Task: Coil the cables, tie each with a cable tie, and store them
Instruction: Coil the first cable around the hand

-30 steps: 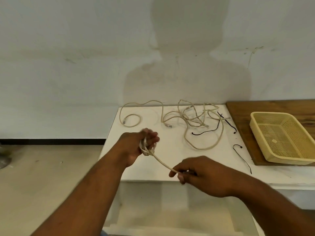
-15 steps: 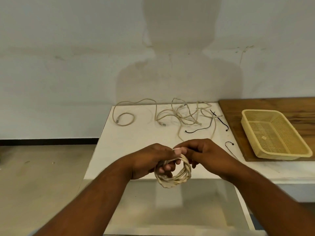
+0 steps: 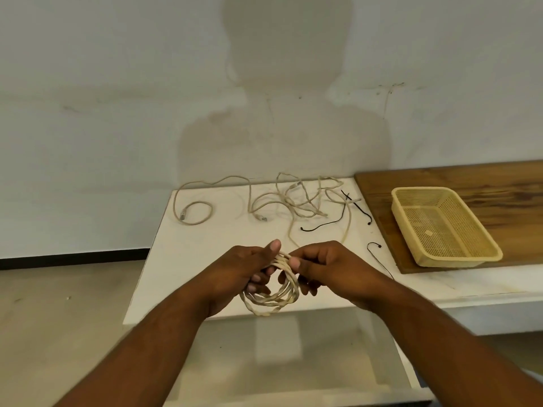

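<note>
A cream cable wound into a small coil [image 3: 271, 301] hangs between my hands above the white table's [image 3: 188, 259] front edge. My left hand [image 3: 245, 271] grips the coil's left side, thumb raised over the top. My right hand [image 3: 320, 267] pinches the coil's upper right strands. Loose cream cables [image 3: 293, 201] lie tangled at the back of the table, with another cable [image 3: 192, 211] looped at the back left. Three black cable ties lie to the right: one [image 3: 323, 226] among the cables, one [image 3: 360, 210] near the board, one [image 3: 379, 257] closest to my right hand.
An empty yellow mesh basket [image 3: 440, 227] sits on a wooden board [image 3: 470, 183] at the right. A wall stands directly behind the table. The floor drops away on the left, and a lower white surface [image 3: 293, 362] lies under my forearms.
One second ago a strand stretched from my left hand to my right. My hands have since come together on a finished coil, and my right hand now pinches its upper strands.
</note>
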